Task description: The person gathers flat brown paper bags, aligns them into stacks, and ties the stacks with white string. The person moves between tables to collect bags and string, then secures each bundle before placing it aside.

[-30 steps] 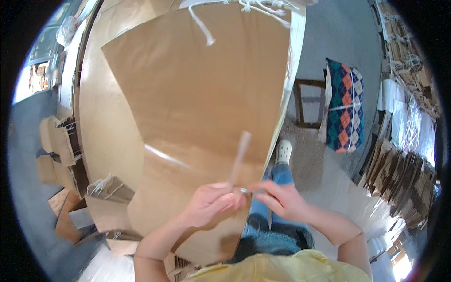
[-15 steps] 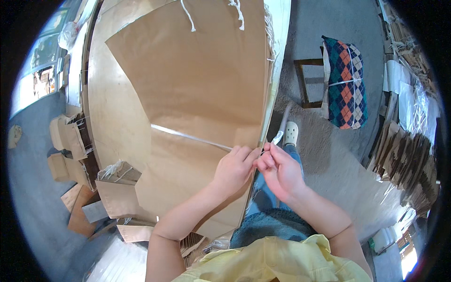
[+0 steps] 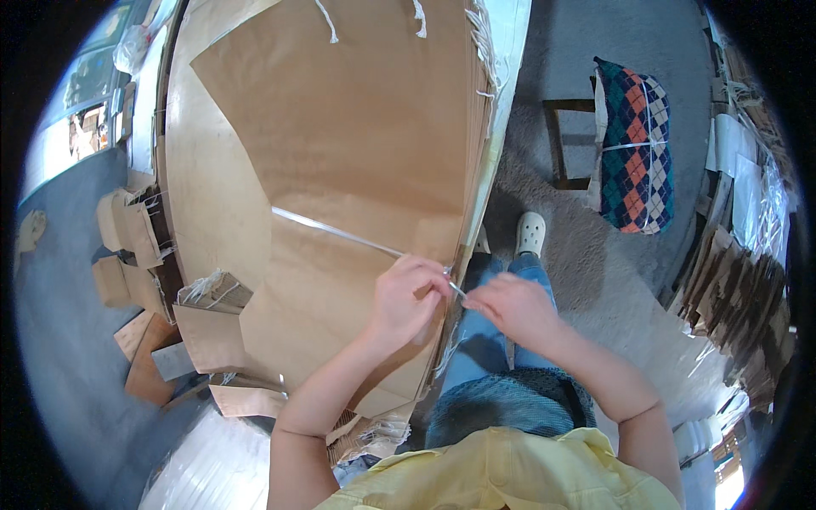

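A white strap (image 3: 336, 230) runs across a stack of brown paper bags (image 3: 357, 127) with white rope handles (image 3: 420, 19), which lies on the table. At the stack's right edge my left hand (image 3: 406, 297) is closed, its thumb and fingers pinching the strap. My right hand (image 3: 514, 310), just beyond the edge and over my knees, grips a short stretch of the same strap, which spans the small gap between both hands. Its far end is hidden by my fingers.
Bundled bags (image 3: 212, 331) stand left of the stack. A wooden stool (image 3: 571, 104) with a chequered, tied cushion (image 3: 636, 149) is on the floor at the right. Flattened brown bundles (image 3: 722, 297) line the far right. A wrapped white bundle (image 3: 208, 467) lies at lower left.
My hands have moved slightly toward me and apart, with a piece of strap now showing between them. The long loose white end by my right hand no longer shows.
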{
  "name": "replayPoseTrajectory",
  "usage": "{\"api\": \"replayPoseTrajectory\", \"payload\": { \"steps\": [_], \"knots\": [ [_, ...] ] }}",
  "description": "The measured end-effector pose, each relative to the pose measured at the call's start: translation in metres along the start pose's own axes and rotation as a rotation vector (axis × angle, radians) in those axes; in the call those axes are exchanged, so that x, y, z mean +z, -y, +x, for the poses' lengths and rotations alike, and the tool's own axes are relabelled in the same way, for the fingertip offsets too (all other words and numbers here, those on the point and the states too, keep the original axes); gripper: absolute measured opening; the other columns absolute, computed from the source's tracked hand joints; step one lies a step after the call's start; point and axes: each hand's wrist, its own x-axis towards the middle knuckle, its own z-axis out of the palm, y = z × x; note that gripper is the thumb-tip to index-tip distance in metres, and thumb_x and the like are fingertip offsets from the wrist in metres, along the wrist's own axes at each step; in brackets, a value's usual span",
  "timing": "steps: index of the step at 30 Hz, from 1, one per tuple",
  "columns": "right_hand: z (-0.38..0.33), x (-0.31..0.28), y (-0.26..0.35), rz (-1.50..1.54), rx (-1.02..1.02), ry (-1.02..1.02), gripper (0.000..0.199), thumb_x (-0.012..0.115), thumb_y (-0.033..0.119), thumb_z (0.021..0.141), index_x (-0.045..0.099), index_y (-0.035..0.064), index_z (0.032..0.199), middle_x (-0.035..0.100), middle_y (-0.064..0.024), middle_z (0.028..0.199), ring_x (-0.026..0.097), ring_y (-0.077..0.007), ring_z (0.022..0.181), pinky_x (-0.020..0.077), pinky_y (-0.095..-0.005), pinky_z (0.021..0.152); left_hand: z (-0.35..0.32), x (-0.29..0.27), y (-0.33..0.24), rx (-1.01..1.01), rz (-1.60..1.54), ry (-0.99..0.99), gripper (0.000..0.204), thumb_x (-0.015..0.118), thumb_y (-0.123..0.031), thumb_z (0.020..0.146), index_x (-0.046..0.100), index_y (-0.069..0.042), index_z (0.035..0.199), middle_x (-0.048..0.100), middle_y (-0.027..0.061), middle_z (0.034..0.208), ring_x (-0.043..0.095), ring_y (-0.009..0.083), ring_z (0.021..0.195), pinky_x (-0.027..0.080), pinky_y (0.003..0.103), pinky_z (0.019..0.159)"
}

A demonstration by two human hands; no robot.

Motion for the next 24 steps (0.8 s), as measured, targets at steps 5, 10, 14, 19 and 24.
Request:
{"api": "replayPoseTrajectory", "payload": {
  "steps": [5, 10, 14, 19, 24],
  "knots": [
    [0.042, -0.013, -0.006, 0.241, -0.193, -0.17, 0.031, 0.062, 0.009, 0.087, 0.065, 0.0132, 0.118, 0.061, -0.011, 0.09, 0.063, -0.0307, 0.089, 0.0522, -0.0406, 0.074, 0.019, -0.002, -0.014, 0.487, 0.508, 0.021, 0.015, 0.069, -0.005, 0.068, 0.06, -0.008, 0.08, 0.056, 0.0068, 0.078, 0.06, 0.0233, 0.071, 0.05, 0.032, 0.056],
    [0.058, -0.002, -0.026, 0.297, -0.23, -0.102, 0.034, 0.063, 0.005, 0.085, 0.062, 0.01, 0.118, 0.06, -0.0129, 0.09, 0.063, -0.0356, 0.085, 0.052, -0.0426, 0.073, 0.032, 0.002, -0.004, 0.664, 0.709, -0.064, 0.014, 0.068, -0.013, 0.07, 0.06, -0.014, 0.081, 0.05, 0.0025, 0.074, 0.057, 0.0165, 0.061, 0.046, 0.029, 0.048],
    [0.067, 0.002, -0.037, 0.276, -0.292, -0.144, 0.025, 0.064, 0.007, 0.086, 0.064, 0.0083, 0.11, 0.064, -0.0131, 0.088, 0.065, -0.035, 0.081, 0.0538, -0.041, 0.069, 0.034, -0.001, 0.012, 0.544, 0.831, -0.055, 0.014, 0.068, -0.021, 0.072, 0.058, -0.017, 0.081, 0.048, -0.0011, 0.072, 0.053, 0.0135, 0.056, 0.041, 0.027, 0.044],
    [0.068, -0.006, -0.029, 0.232, -0.298, -0.161, 0.011, 0.068, 0.01, 0.083, 0.061, 0.0065, 0.091, 0.065, -0.0114, 0.084, 0.067, -0.031, 0.076, 0.0546, -0.0391, 0.065, 0.03, -0.011, 0.016, 0.542, 0.904, 0.035, 0.018, 0.068, -0.029, 0.076, 0.054, -0.017, 0.076, 0.049, -0.0006, 0.071, 0.054, 0.0139, 0.055, 0.041, 0.028, 0.044],
    [0.07, -0.012, -0.045, -0.293, -0.379, -0.235, 0.019, 0.068, 0.022, 0.077, 0.051, 0.0125, 0.077, 0.059, -0.0044, 0.069, 0.064, -0.0229, 0.065, 0.0512, -0.0386, 0.053, -0.002, -0.011, 0.028, 0.264, 0.859, 0.143, 0.022, 0.065, -0.027, 0.086, 0.054, -0.014, 0.072, 0.059, 0.0013, 0.078, 0.062, 0.0171, 0.062, 0.044, 0.034, 0.049]
  ]
}}
